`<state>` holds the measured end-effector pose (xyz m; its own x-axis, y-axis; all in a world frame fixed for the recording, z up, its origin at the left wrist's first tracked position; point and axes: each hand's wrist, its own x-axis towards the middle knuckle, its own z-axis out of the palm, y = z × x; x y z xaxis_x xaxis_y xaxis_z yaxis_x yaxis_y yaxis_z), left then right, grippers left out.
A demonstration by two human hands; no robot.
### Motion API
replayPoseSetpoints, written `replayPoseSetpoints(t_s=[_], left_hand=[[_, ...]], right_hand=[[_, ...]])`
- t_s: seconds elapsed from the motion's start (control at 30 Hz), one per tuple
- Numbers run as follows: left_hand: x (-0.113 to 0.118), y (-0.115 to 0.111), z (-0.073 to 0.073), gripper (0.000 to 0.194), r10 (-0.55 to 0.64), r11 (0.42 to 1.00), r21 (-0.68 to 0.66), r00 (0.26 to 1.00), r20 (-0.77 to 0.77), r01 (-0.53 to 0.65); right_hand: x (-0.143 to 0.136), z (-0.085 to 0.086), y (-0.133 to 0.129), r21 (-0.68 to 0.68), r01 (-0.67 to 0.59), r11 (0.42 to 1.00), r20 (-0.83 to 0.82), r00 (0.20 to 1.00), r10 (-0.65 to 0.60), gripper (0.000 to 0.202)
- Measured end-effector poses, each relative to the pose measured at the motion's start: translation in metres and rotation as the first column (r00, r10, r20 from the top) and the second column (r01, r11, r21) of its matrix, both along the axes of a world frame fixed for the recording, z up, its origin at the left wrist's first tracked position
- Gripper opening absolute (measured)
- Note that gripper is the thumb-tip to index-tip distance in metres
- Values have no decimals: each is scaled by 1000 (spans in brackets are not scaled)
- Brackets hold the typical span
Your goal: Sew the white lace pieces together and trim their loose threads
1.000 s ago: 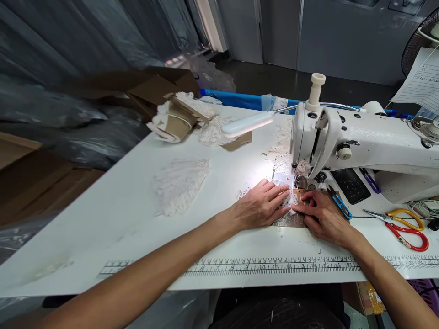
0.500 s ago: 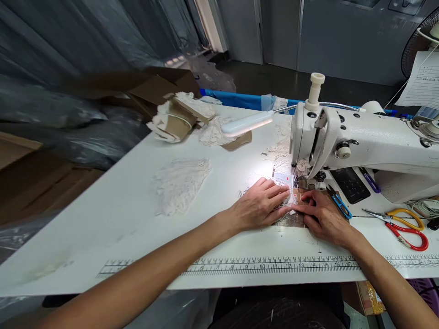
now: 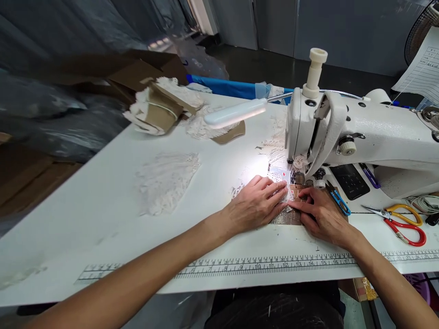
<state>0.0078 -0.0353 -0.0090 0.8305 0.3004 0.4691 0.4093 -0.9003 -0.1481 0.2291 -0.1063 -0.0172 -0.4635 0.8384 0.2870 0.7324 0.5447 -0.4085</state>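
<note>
A white lace piece [image 3: 278, 177] lies under the needle area of a white sewing machine [image 3: 317, 132], lit by its lamp. My left hand [image 3: 255, 201] rests flat on this lace, fingers stretched toward the presser foot. From the other side, my right hand [image 3: 318, 212] touches the lace edge with an extended index finger. Its thumb and other fingers sit apart over a brown taped plate [image 3: 286, 218]. The two hands nearly meet at the fingertips, just in front of the needle. Part of the lace is hidden beneath my left hand.
Left of my hands lies another lace piece [image 3: 168, 183]. Behind it are a tied lace bundle with cardboard [image 3: 161, 109] and a white lamp [image 3: 236, 113]. Blue thread snips [image 3: 339, 201], a phone [image 3: 350, 182] and red-yellow scissors [image 3: 404, 221] lie right. A printed ruler [image 3: 257, 266] runs along the front.
The camera view has shifted slightly, so the machine and table items appear displaced. Both hands keep nearly the same place at the lace.
</note>
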Motion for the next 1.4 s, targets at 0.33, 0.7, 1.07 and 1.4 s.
replayPoseSetpoints(t_s=[0.33, 0.7, 1.07, 1.4], left_hand=[[-3, 9, -2, 32, -4, 999, -51, 1000, -29, 2], [-2, 26, 2, 33, -49, 994, -100, 991, -124, 36], [-4, 23, -2, 30, -26, 987, -161, 996, -86, 12], [-3, 23, -2, 28, -29, 987, -158, 997, -67, 18]], right_hand=[[-6, 5, 1, -9, 30, 1000, 42, 999, -30, 40], [-14, 5, 3, -31, 114, 993, 125, 986, -109, 42], [-13, 4, 2, -13, 107, 994, 84, 991, -106, 41], [-12, -2, 1, 9, 100, 995, 31, 995, -100, 41]])
